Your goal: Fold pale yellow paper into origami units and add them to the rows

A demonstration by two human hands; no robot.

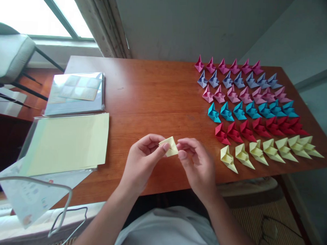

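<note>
Yellow paper, folded into a small square (172,147), sat in the fingers in the head view, raised above the near part of the brown wooden table (153,100). The left hand (141,159) pinched it, thumb flat on its upper face and covering part of it, the other fingers bent behind. At its right corner the right hand (201,165) was half curled, thumb and index tips slightly parted; whether either touched the paper could not be told.

Right of the right fingers began a row of yellow origami pieces (257,152), with the right hand itself between that row and the square. Farther from the fingers came red (247,131), blue (239,111), pink (233,94), purple (227,80) and magenta (223,66) rows.

Well to the left of the left fingers lay yellow sheets (76,140), above a printed white sheet (37,200) that jutted past the table edge; a white cable (68,201) crossed in front of it. Beyond the sheets was a clear packet (69,109) topped by a patterned card (80,88), and past that, off the table, a chair (16,54).
</note>
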